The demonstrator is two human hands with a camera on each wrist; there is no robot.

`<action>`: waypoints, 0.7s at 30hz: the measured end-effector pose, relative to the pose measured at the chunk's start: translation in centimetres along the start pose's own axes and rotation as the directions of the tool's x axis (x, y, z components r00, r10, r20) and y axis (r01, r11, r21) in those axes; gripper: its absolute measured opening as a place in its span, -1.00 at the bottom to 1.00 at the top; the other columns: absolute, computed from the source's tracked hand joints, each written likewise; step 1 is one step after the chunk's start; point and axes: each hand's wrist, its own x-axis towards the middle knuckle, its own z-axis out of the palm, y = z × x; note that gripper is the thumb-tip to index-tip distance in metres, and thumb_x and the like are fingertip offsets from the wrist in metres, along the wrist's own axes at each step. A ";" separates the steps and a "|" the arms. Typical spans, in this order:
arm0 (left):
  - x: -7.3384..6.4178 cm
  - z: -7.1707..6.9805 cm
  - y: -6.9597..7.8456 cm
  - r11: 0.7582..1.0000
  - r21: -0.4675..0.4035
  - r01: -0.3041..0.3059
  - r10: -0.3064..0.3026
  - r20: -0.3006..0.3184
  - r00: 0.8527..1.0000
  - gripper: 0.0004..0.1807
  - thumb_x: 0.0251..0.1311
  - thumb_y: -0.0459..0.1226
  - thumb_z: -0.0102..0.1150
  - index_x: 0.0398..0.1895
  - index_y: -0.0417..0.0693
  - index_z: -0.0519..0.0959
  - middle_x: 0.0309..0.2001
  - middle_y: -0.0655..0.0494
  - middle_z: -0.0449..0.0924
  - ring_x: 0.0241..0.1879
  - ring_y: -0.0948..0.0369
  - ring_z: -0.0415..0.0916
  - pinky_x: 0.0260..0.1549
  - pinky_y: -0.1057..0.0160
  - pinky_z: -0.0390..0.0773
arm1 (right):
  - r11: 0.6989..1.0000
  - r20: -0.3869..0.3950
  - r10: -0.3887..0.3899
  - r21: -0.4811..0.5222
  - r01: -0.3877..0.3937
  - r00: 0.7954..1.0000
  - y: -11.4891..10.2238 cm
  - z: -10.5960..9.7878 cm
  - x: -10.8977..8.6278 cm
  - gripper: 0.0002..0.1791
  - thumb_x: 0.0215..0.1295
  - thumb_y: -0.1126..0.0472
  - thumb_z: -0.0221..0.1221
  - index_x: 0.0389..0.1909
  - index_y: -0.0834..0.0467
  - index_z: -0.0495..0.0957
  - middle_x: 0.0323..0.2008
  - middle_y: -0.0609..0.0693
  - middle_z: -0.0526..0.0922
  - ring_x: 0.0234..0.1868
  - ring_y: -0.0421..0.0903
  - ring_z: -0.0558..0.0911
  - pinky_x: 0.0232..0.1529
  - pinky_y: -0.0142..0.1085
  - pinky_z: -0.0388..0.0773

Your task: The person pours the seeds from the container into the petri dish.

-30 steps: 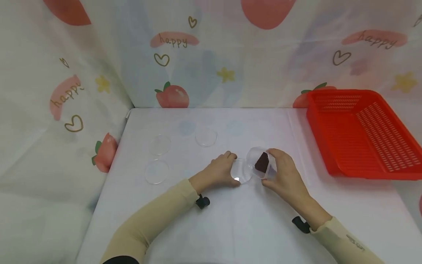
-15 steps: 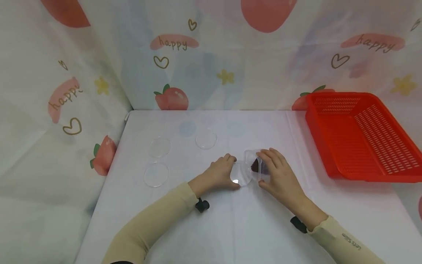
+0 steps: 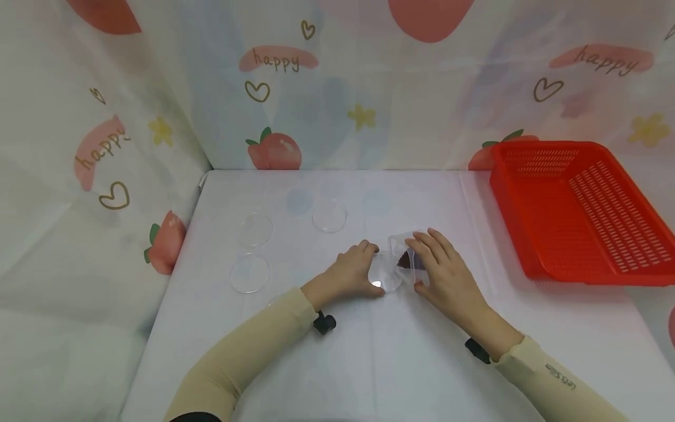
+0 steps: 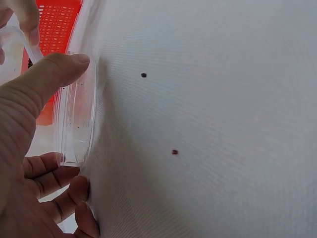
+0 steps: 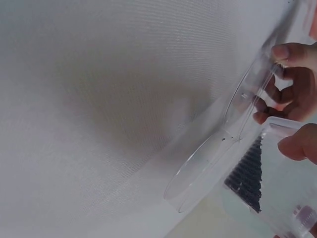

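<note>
My left hand [image 3: 354,271] grips a clear petri dish [image 3: 384,275] by its rim, thumb on the near side and fingers on the far side. Just to the right, my right hand [image 3: 445,272] holds a clear plastic box [image 5: 277,130] tipped toward that dish. Small dark beads [image 5: 247,176] are heaped in a corner of the box, as the right wrist view shows. A few tiny dark specks sit in the dish in the left wrist view. Two loose beads [image 4: 143,75] lie on the white cloth there.
Several more clear round dishes lie on the table: one at the back [image 3: 330,216], others to the left, including a dish [image 3: 250,273] near the left forearm. A red slotted basket [image 3: 575,228] stands at the right. Patterned cloth hangs behind and to the left.
My right hand has turned the box further over and moved it slightly left, so its fingers now cover more of the beads. The left hand keeps its hold on the dish.
</note>
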 end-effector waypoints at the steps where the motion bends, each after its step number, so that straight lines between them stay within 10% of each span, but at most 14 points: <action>1: 0.0 0.0 0.0 1.000 0.001 -0.001 0.001 0.000 1.000 0.04 -0.04 0.21 0.53 0.43 -0.07 0.31 0.24 0.09 0.45 0.17 0.11 0.50 -0.04 0.00 0.62 | 1.000 0.001 -0.002 -0.004 0.002 1.000 0.0 0.0 0.1 0.06 -0.30 0.42 0.60 0.38 0.22 0.38 0.37 0.24 0.43 0.48 0.29 0.29 0.35 0.23 0.43; 21: 0.1 0.0 0.0 1.000 0.011 -0.011 0.011 -0.007 1.000 0.05 -0.06 0.23 0.53 0.42 -0.07 0.30 0.23 0.10 0.44 0.15 0.13 0.50 -0.10 0.05 0.60 | 0.996 0.020 -0.045 -0.077 0.046 0.999 0.2 -0.3 0.4 0.09 -0.31 0.38 0.64 0.39 0.20 0.38 0.40 0.25 0.40 0.50 0.29 0.26 0.29 0.22 0.50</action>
